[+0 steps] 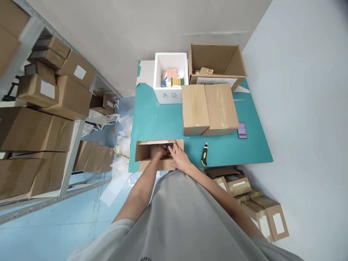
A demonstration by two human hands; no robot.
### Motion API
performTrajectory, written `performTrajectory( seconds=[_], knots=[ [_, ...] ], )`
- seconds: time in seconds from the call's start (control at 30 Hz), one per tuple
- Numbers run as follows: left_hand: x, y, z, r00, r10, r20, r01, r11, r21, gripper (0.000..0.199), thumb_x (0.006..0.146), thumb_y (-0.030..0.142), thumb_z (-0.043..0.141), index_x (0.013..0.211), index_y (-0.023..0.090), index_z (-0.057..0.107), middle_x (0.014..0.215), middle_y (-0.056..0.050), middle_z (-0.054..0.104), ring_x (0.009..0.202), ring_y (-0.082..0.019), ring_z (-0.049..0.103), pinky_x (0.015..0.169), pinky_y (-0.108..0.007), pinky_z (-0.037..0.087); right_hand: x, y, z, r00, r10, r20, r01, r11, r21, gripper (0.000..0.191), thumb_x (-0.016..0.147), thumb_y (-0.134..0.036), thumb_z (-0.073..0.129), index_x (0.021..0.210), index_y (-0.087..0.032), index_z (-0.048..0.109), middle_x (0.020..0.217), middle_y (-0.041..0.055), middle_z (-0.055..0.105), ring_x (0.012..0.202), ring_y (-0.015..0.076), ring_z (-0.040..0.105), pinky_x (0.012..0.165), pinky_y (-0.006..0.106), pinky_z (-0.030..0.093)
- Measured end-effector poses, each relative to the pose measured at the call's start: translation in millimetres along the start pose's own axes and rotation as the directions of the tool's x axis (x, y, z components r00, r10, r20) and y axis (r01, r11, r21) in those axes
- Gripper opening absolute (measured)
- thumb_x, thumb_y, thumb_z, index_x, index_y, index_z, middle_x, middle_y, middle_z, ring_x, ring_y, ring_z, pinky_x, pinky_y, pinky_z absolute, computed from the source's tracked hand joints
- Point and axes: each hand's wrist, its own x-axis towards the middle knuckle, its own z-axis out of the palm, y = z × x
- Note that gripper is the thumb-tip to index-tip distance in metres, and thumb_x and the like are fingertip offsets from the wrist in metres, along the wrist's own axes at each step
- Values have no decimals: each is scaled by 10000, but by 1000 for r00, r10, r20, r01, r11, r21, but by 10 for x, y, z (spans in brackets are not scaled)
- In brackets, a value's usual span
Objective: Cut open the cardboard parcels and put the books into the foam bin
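An open cardboard box (156,165) sits at the table's near left edge with its flaps spread outward. My left hand (159,152) reaches down into it, its fingers curled in the shadow against a small dark and purplish item (170,147). What that item is, I cannot make out. Over the box's right end lies my right hand (179,156), fingers apart, the fingertips reaching past the rim beside the same item. A black and yellow box cutter (204,154) rests on the table to the right of this hand, blade pointing away from me.
On the green-topped table (157,119), two taped cartons (209,108) stand right of centre. Behind them are a white foam box (170,96) with books and a large open carton (217,58). A phone-like object (242,130) lies right. Loaded shelves (65,152) stand left; more cartons (261,210) lie below right.
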Motion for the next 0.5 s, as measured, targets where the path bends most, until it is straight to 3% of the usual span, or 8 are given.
performTrajectory(
  seconds=[0.1,0.17,0.33,0.5],
  knots=[
    [2,47,79,991,-132,-30,134,988,81,466,944,496,729,929,31,733,978,-230,756,926,-224,780,769,-267,509,-1,56,10,999,-28,-17,28,999,17,1208,757,-234,946,1732,-138,240,1784,301,154,1593,432,377,1247,508,432],
    [-16,62,96,974,-222,-47,226,968,108,433,909,465,758,943,34,744,976,-283,756,923,-270,793,730,-294,508,-22,87,14,998,-51,-43,53,998,35,1258,751,-218,945,1750,-175,180,1801,270,123,1614,415,345,1250,499,435],
    [-84,3,-49,924,-377,-57,380,922,74,351,815,438,818,1012,150,773,977,-244,794,960,-355,793,697,-363,557,-48,126,4,995,-64,-79,69,996,64,1340,719,-216,964,1762,-222,124,1821,231,20,1649,410,270,1276,505,406],
    [-391,-149,-299,930,-343,-130,338,939,-61,203,905,394,704,939,195,728,1032,-150,816,1042,-289,775,783,-304,539,23,126,-26,994,-33,-103,41,996,76,1311,779,-268,930,1766,-226,69,1818,236,38,1635,418,305,1271,539,408]
  ],
)
